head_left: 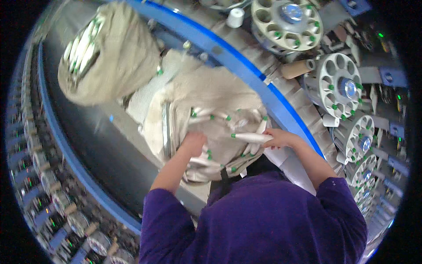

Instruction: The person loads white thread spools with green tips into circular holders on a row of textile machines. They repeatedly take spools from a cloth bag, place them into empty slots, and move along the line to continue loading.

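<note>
A beige cloth sack (pixel 206 90) lies wide open in front of me, with several white yarn bobbins with green tips inside around its edges. My right hand (pixel 278 138) grips one yarn bobbin (pixel 250 137) by its right end, and its green tip points left over the sack's opening. At the left side of the opening, my left hand (pixel 194 143) is closed with its fingers curled down inside the sack. Whatever it may hold is hidden. Just below it rests another green-tipped bobbin (pixel 202 156).
A second beige sack (pixel 125 57) full of bobbins stands at the far left. Along the right runs a blue-edged machine rail (pixel 285 103) with round bobbin magazines (pixel 338 83). A brown tube (pixel 296 69) and a white cone (pixel 236 17) lie there. Another machine row (pixel 61 200) lines the left.
</note>
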A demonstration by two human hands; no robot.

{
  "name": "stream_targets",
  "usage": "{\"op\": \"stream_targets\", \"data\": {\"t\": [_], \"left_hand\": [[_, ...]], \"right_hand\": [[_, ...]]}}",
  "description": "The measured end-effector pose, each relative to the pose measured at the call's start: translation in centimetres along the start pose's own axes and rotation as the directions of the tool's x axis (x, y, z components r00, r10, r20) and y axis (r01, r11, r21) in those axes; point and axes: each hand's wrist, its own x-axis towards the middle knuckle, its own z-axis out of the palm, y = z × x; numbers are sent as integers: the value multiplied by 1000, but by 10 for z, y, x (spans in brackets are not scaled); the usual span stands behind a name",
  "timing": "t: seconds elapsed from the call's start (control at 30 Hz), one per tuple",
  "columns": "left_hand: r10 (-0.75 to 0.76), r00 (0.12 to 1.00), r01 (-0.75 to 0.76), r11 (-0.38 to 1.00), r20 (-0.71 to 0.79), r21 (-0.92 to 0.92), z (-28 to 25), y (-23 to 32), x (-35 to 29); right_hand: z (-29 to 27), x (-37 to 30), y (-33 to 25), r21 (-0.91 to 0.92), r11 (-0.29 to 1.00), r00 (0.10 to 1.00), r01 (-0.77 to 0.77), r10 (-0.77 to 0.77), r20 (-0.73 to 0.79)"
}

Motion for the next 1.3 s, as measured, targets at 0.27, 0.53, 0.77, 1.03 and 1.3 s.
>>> {"op": "stream_targets", "data": {"t": [0.27,0.53,0.77,1.03,1.3], "left_hand": [[250,916,-321,926,314,198,-14,-5,-1],[-115,992,47,701,-48,-711,-143,24,22],[264,915,-167,-438,-304,-883,-286,122,90],[115,742,-546,-470,-661,-694,-353,164,117],[129,709,-608,-386,-693,-694,-374,212,149]], "right_hand": [[12,-57,-1,928,320,974,191,-176,-140],[10,-100,-16,880,112,878,461,-199,-434],[-29,-118,-33,849,88,834,521,-266,-484],[-67,-205,101,645,-311,620,698,-189,-762],[-124,-214,61,365,439,382,821,54,-923]]}}
